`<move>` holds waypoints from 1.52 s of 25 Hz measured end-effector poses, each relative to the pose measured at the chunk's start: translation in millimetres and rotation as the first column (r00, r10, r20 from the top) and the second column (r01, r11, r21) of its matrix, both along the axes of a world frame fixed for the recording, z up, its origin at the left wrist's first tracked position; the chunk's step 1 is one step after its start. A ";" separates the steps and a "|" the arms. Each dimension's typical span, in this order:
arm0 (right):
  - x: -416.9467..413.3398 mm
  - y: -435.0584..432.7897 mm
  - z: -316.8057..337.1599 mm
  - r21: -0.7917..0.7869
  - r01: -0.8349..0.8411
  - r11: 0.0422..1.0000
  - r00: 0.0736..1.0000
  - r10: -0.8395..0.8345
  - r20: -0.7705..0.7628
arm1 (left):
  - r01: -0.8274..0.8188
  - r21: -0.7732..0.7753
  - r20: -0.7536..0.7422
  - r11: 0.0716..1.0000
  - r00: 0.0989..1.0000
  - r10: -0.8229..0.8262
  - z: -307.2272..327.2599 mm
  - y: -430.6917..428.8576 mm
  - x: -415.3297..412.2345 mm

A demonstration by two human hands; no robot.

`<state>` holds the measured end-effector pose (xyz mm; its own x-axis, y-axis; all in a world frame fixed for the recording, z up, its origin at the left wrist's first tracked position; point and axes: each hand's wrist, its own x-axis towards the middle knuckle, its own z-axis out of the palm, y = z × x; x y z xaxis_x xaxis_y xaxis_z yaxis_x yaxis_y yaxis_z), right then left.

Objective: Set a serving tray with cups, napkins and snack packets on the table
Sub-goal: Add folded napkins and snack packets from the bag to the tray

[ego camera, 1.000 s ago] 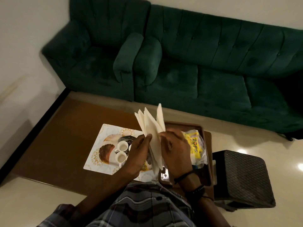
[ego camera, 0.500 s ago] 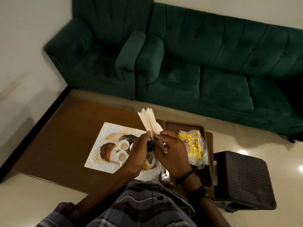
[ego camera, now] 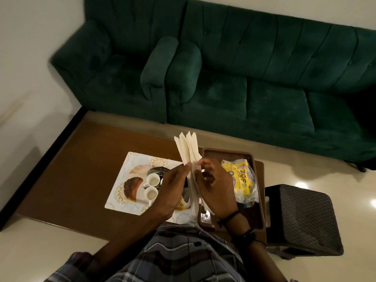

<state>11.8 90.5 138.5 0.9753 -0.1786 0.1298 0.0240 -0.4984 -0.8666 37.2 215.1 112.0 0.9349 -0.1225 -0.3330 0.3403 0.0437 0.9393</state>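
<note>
You're pinching the napkins (ego camera: 188,149) upright with left hand (ego camera: 175,186) and right hand (ego camera: 215,188), fingers curled on them, above the table (ego camera: 81,159). Cups (ego camera: 151,187) sitting on patterned mat (ego camera: 122,180), snack packet (ego camera: 240,180) lying in brown tray (ego camera: 227,152); napkins not yet placed.

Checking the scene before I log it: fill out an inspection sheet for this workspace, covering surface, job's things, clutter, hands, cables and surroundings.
Surface: brown wooden table, in front of a sofa.
Job's things: two white cups in view on a patterned tray; a yellow snack packet lies in a brown tray; a fan of white napkins is held upright above the trays.
Clutter: nothing seen.
Hands: left hand and right hand both pinch the napkins.
Cables: nothing seen.
Surroundings: green sofa; dark woven stool beside the table; pale shiny floor.
</note>
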 end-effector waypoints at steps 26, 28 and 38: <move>9.6 2.0 -1.4 -0.380 -0.157 0.911 0.982 0.186 0.040 | -0.078 -0.012 -0.006 0.997 0.997 0.078 1.2 -3.2 5.9; 10.7 2.0 -2.1 -0.248 -0.107 0.963 0.987 0.134 0.092 | -0.068 -0.008 0.044 0.998 0.997 0.068 3.8 -2.6 6.7; 10.6 -1.9 -10.2 -0.007 0.071 0.997 0.997 -0.071 0.032 | -0.112 0.057 0.064 0.992 0.992 0.109 4.2 -1.9 10.7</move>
<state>22.4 88.7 128.3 0.9555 -0.2462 0.1625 0.0159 -0.5072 -0.8617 48.0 213.2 116.2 0.9603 0.0010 -0.2790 0.2789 0.0207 0.9601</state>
